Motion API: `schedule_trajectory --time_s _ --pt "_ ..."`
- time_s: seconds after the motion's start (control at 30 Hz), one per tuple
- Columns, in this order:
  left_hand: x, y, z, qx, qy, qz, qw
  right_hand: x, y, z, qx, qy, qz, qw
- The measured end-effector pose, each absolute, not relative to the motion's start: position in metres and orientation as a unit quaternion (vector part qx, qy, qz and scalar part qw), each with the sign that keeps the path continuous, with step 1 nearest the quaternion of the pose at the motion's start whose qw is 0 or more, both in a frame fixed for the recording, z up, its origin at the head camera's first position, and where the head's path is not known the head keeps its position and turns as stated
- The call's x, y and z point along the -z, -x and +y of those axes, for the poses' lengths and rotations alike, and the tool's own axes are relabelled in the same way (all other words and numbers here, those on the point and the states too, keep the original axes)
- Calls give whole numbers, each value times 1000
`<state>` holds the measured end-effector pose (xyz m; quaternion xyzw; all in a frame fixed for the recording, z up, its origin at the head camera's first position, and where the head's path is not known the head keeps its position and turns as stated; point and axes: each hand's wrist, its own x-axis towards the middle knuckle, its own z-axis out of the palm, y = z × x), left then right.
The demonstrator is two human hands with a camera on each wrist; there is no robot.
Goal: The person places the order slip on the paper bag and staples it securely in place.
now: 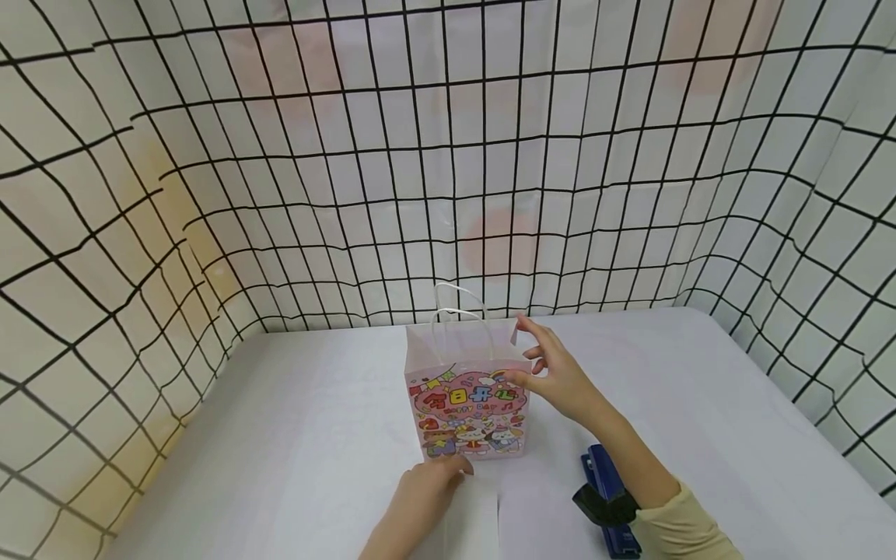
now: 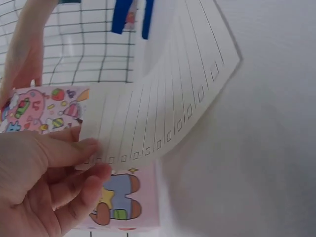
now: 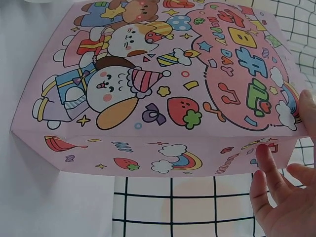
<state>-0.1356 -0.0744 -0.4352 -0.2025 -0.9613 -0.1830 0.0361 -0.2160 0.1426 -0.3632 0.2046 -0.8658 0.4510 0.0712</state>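
Observation:
A pink paper gift bag point(image 1: 469, 408) with cartoon animals and white handles stands upright on the table. At its upper right corner my right hand point(image 1: 560, 377) grips it, thumb on the front panel and fingers along the side. The right wrist view shows the printed front and side of the bag point(image 3: 148, 74) close by those fingers point(image 3: 269, 170). Low in front of the bag, my left hand point(image 1: 430, 486) pinches the end of a white paper sheet point(image 2: 148, 118) between thumb and fingers. Lines and small boxes are printed on the sheet, which curves away from the hand.
A blue stapler point(image 1: 616, 513) lies on the white table point(image 1: 315, 420) beneath my right forearm, partly covered by a black piece point(image 1: 603, 505) at the wrist. White walls with a black grid point(image 1: 392, 179) enclose the table at the back and sides.

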Motion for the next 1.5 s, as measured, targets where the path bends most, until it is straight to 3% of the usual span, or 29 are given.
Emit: schedule_trajectory --time_s 0.5,0.83,1.2,1.5 --pt "400 148 -85 256 157 -932 202 361 216 139 -449 -224 -862 69" --pt "388 160 -82 314 194 -863 345 358 214 134 -452 -223 -861 64" --pt "396 154 -77 272 186 -903 277 356 214 134 -452 -222 -862 62" --pt "431 143 -73 170 212 -959 88 356 214 134 -454 -221 -861 55"
